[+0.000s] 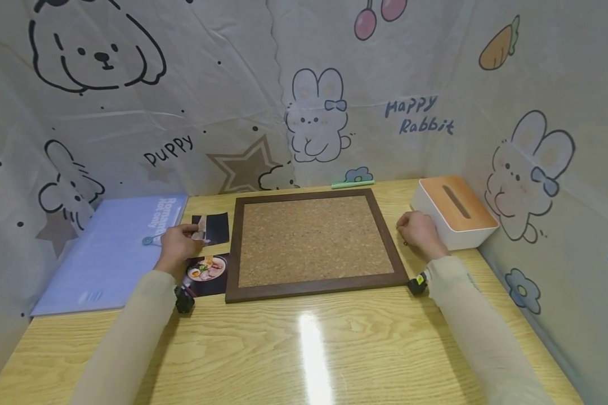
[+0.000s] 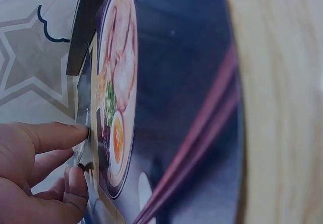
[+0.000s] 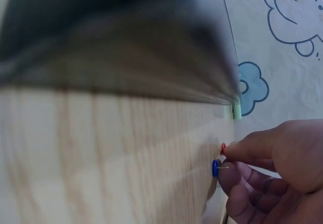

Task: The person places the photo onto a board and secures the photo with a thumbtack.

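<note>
My left hand (image 1: 179, 246) pinches the left edge of the farther photo card (image 1: 217, 229), a dark print with a pale part near my fingertips. Just nearer lies a photo card of a ramen bowl (image 1: 206, 270), large in the left wrist view with red chopsticks (image 2: 202, 133) across it. My right hand (image 1: 419, 232) is low over the table, right of the framed corkboard (image 1: 314, 242). Its thumb and a curled finger meet at a red pushpin (image 3: 223, 149). A blue pushpin (image 3: 215, 168) is just beside those fingertips, its needle towards them.
At the left lies a blue document folder (image 1: 106, 253) with a button tie. A white tissue box (image 1: 448, 233) with a wooden lid stands close beside my right hand. The green stick (image 1: 352, 184) lies at the back edge, against the printed curtain (image 1: 223, 73).
</note>
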A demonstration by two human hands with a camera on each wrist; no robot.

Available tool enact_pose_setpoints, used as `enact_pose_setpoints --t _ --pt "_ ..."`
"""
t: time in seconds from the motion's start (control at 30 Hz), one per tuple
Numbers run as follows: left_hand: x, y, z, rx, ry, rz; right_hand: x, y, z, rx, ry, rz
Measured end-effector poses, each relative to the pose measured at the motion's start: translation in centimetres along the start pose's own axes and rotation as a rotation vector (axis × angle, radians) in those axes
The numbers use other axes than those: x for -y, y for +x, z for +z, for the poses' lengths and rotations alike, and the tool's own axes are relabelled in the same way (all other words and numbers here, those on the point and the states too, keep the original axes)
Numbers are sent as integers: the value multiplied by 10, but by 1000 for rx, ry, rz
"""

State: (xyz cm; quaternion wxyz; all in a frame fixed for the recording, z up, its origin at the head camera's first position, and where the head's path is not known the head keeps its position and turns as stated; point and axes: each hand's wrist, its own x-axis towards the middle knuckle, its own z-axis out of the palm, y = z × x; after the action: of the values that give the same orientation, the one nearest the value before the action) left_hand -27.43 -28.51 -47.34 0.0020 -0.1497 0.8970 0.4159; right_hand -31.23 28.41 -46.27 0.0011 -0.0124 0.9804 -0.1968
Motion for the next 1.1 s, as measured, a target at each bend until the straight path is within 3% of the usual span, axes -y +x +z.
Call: enact_pose_setpoints --t 0.13,0.27,0.37,0.63,0.83,1.1 --pt "2 -1 -1 1 -36 26 -1 0 0 -3 -7 -9" --pt "1 -5 -2 36 -172 -1 -2 -1 -1 0 -2 -17" --pt "1 -7 -7 56 -169 10 -1 -1 -3 7 16 -9" --pt "1 -10 -21 105 -6 39 2 -2 -5 13 64 -2" --pt "-2 -19 -28 115 -71 53 7 -5 -9 41 138 18" --pt "-6 -28 -35 130 -144 66 13 0 -10 15 116 -61"
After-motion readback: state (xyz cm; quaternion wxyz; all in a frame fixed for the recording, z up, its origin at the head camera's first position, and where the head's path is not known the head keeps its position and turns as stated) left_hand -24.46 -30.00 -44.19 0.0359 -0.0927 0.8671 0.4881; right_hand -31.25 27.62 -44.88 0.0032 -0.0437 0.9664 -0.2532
